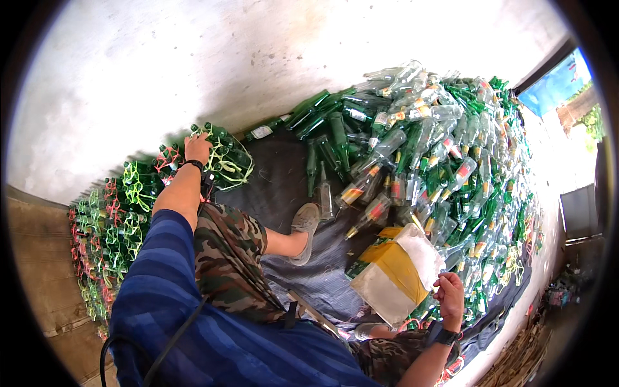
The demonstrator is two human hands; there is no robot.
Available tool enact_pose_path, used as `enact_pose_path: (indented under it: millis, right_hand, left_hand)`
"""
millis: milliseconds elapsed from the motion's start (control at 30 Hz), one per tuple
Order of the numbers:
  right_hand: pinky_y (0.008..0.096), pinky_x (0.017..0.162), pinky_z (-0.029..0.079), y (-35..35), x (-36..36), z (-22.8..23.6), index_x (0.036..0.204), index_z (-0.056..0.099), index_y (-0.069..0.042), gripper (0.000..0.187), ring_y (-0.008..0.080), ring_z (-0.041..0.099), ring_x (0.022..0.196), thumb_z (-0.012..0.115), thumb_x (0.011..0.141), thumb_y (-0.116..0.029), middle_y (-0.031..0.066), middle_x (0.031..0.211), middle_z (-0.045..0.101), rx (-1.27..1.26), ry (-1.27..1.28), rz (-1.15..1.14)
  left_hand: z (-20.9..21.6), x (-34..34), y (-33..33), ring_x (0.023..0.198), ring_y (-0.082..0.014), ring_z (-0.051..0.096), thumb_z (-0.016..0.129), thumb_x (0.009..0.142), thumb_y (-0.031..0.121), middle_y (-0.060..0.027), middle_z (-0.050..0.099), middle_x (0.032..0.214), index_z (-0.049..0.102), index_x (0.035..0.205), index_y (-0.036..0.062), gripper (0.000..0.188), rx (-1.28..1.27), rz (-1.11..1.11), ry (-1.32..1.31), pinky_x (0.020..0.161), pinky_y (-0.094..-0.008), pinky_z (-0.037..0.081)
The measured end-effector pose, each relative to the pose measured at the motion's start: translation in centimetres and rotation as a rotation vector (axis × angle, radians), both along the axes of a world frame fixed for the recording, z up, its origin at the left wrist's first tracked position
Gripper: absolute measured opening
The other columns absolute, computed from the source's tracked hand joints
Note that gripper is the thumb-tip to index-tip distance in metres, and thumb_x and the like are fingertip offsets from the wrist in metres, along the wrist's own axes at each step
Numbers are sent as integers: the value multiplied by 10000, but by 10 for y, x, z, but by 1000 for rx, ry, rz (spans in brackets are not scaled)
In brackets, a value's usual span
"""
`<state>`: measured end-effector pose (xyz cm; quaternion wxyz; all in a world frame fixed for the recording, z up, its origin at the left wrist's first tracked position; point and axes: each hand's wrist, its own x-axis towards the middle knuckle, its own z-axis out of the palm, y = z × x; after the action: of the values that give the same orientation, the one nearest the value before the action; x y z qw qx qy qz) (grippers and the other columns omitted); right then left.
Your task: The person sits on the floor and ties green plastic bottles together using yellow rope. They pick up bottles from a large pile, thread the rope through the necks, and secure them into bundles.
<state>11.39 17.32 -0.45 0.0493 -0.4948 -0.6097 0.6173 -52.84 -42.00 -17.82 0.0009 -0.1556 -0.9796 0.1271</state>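
Left hand (196, 148), upper left of the frame: arm stretched out in a blue striped sleeve, black band at the wrist, fingers spread and laid on top of a bundle of green bottles (222, 158) bound in light-green strapping; whether the fingers grip the straps cannot be told. This bundle stands at the right end of a row of like bundles (113, 226), tied in red and green straps, which runs down the left of the frame along the foot of a pale concrete wall (193, 58). Right hand (449, 298), lower right: black wrist device, fingers curled and half closed, touching the right edge of a yellow-and-white sack (398, 274); a firm hold on it cannot be confirmed. The sack lies tilted at lower centre-right, on the near edge of the bottle heap. Loose bottle heap (445, 168), centre to right: many green and clear glass bottles, some with coloured labels, lying on their sides and piled against the wall, reaching down toward the lower right. Dark ground sheet (284, 174), centre: spread between the bundles and the heap, with a few single bottles lying on it. Person's legs, lower centre: camouflage shorts (229, 258), one knee bent, grey shoe (304, 222) resting on the sheet just beside the nearest loose bottles. Open doorway with blue sky, upper right corner.
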Motion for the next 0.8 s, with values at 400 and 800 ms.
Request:
enact_pose_path:
  millis: [400, 800]
  right_hand:
    - [230, 521, 479, -12, -7, 14, 1116, 635, -48, 148, 43, 479, 534, 621, 1024, -163, 33, 837, 681, 31, 37, 45]
    - [228, 519, 464, -25, 35, 28, 1120, 647, -56, 153, 33, 452, 530, 629, 1021, -172, 25, 839, 680, 39, 79, -36]
  left_hand:
    - [24, -19, 27, 1113, -394, 720, 592, 953, 190, -191, 723, 1247, 793, 1066, 68, 261, 76, 102, -132, 894, -578, 580]
    - [3, 79, 63, 1104, -434, 687, 700, 939, 462, -234, 720, 1169, 638, 1214, 73, 481, 469, 328, -166, 916, -562, 544]
